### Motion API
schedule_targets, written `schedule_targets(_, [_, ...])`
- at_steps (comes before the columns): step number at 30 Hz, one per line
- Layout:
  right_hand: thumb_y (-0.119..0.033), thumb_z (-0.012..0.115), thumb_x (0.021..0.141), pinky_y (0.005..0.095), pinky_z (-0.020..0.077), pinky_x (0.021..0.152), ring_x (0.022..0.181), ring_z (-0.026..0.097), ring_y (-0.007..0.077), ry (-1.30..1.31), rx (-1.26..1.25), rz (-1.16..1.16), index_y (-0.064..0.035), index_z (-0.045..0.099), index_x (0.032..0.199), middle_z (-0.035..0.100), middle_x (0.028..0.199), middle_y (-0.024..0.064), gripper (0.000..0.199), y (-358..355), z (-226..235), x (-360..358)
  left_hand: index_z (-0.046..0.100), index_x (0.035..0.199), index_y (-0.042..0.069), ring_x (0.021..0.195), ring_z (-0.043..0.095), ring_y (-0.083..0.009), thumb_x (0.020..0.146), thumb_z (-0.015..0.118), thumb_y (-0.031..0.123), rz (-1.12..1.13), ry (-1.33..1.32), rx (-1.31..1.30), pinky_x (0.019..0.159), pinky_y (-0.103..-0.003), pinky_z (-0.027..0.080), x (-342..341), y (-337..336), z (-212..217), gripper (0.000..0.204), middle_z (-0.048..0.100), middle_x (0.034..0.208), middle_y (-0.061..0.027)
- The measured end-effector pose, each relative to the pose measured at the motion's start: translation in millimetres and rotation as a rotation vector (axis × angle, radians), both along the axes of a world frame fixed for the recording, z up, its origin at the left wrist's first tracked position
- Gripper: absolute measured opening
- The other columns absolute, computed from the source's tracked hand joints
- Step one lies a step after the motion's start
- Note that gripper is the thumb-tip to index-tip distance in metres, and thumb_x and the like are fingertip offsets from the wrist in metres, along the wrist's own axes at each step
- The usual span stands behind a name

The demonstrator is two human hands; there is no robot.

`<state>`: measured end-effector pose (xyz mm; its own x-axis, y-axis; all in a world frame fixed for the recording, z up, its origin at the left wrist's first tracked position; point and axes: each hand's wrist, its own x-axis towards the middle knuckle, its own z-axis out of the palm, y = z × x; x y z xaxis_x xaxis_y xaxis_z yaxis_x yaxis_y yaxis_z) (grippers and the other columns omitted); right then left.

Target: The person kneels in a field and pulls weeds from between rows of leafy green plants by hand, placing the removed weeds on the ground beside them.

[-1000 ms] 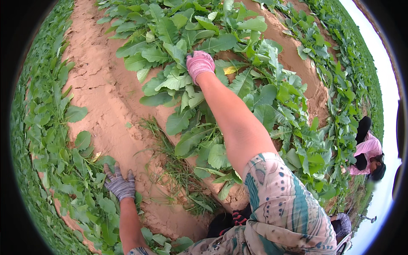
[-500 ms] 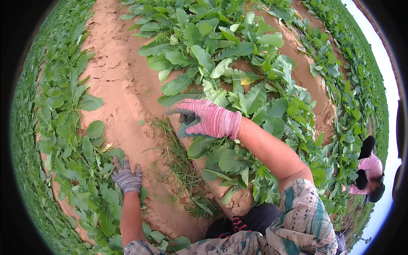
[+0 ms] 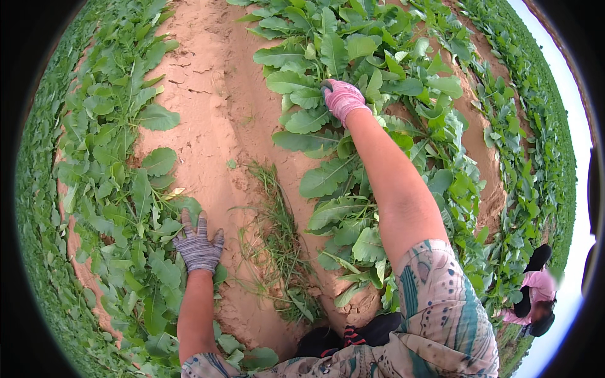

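Fingers of the grey-striped knit-gloved left hand [image 3: 198, 247] are resting apart at eight o'clock; at one, the pink knit-gloved right hand [image 3: 345, 101] is touching broad green leaves [image 3: 307, 97]; whether its fingers are clamping, I cannot tell; blind tugging could be tearing them.

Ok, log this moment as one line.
left hand: open, at left plant row; right hand: in right plant row, grip hidden; grass: between rows

Right-hand plants [image 3: 328, 179] are pretty bushy tbh, big green leaves with wavy, kinda lobed edges, all overlapping and fanning out low over the sandy soil [image 3: 201, 120]. Left-hand plants [image 3: 142, 192] are green and leafy too, a dense strip with a few broad leaves flopped sideways.
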<state>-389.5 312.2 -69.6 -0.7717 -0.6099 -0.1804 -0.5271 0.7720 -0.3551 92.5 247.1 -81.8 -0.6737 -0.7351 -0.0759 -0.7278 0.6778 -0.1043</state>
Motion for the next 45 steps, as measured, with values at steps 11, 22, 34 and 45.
schedule_targets(11, [-0.040, 0.065, 0.084, 0.0447, 0.0482, 0.095, 0.115, 0.058, 0.0350, -0.169, 0.324, -0.205, -0.0105, 0.058, 0.125, 0.060, 0.127, 0.0150, 0.051, -27.8, 23.6, 0.1, 0.056, 0.126, 0.017, 0.133, 0.032, -0.0404, 0.073, 0.068, 0.047, 0.005, 0.051, -0.004, 0.105, -0.060, 0.023, 0.4, 0.2, -2.6, 0.062, 0.029, 0.150, -0.0164])
schedule_targets(22, [-0.034, 0.058, 0.089, 0.0428, 0.0465, 0.097, 0.114, 0.058, 0.0329, -0.079, 0.221, -0.051, -0.0162, 0.058, 0.129, 0.060, 0.126, 0.0126, 0.044, -39.2, 4.0, -6.4, 0.056, 0.125, 0.016, 0.133, 0.033, -0.0413, 0.072, 0.069, 0.046, 0.030, 0.039, 0.026, 0.105, -0.060, 0.024, -0.2, -0.3, -2.0, 0.062, 0.027, 0.150, -0.0168])
schedule_targets(34, [-0.023, 0.056, 0.087, 0.0432, 0.0488, 0.087, 0.098, 0.062, 0.0334, -0.019, -0.019, 0.463, -0.0113, 0.064, 0.110, 0.067, 0.101, 0.0150, 0.027, 11.5, 38.4, 91.9, 0.052, 0.135, 0.018, 0.138, 0.025, -0.0407, 0.077, 0.061, 0.055, 0.086, -0.049, 0.127, 0.107, -0.062, 0.017, -1.7, -1.0, 1.9, 0.069, 0.023, 0.153, -0.0195])
schedule_targets(45, [-0.021, 0.075, 0.074, 0.0427, 0.0332, 0.109, 0.130, 0.038, 0.0339, 0.267, -0.080, 0.360, -0.0089, 0.045, 0.136, 0.043, 0.140, 0.0125, 0.070, 41.4, 25.7, 132.4, 0.048, 0.139, 0.024, 0.140, 0.023, -0.0403, 0.083, 0.051, 0.061, 0.018, -0.015, 0.099, 0.110, -0.060, 0.009, 5.8, -3.2, -4.3, 0.068, 0.018, 0.156, -0.0167])
